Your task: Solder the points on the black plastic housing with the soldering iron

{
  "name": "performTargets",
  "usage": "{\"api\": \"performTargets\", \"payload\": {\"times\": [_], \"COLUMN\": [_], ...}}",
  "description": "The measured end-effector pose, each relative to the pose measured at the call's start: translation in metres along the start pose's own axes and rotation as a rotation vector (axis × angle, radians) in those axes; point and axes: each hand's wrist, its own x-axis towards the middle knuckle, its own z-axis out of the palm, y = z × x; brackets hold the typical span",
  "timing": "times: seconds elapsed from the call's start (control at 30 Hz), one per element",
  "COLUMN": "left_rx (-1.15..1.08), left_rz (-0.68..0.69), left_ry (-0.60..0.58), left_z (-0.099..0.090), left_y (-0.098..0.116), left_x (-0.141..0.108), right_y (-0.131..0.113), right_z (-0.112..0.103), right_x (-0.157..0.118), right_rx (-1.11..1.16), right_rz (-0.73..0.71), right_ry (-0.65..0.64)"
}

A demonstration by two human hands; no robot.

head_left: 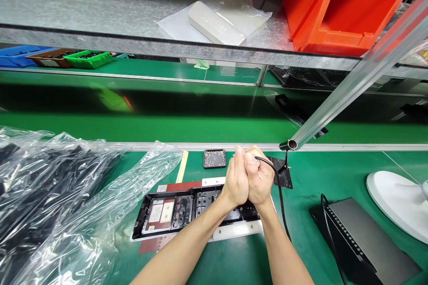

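Note:
My left hand [237,177] and my right hand [261,176] are pressed together, fingers closed, over the right half of a long black plastic housing [197,207]. From the top of the two fists a black cord [280,187] comes out, loops over my right hand and runs down past my right forearm. Whatever tool body the cord belongs to is hidden inside my hands. The housing lies open side up, with red and grey inner parts at its left end. Under it are a white fixture bar [238,230] and a reddish-brown plate [149,246].
Behind the housing sits a small black tray [214,159] of tiny metal parts. Clear plastic bags [83,205] with black pieces cover the left. A slanted metal post [347,84], a black metal case [361,240] and a white round base [394,200] are right. Overhead, a shelf holds a red bin [334,42].

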Motion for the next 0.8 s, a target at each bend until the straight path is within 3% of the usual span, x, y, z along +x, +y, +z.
{"api": "performTargets", "payload": {"times": [0.8], "left_rx": [-0.032], "left_rz": [0.022], "left_ry": [-0.012], "left_z": [0.0000], "left_y": [0.0012], "left_x": [0.0001], "right_y": [-0.0003], "right_z": [0.0000], "right_x": [0.0004], "right_rx": [0.011], "right_rz": [0.015], "right_ry": [-0.004]}}
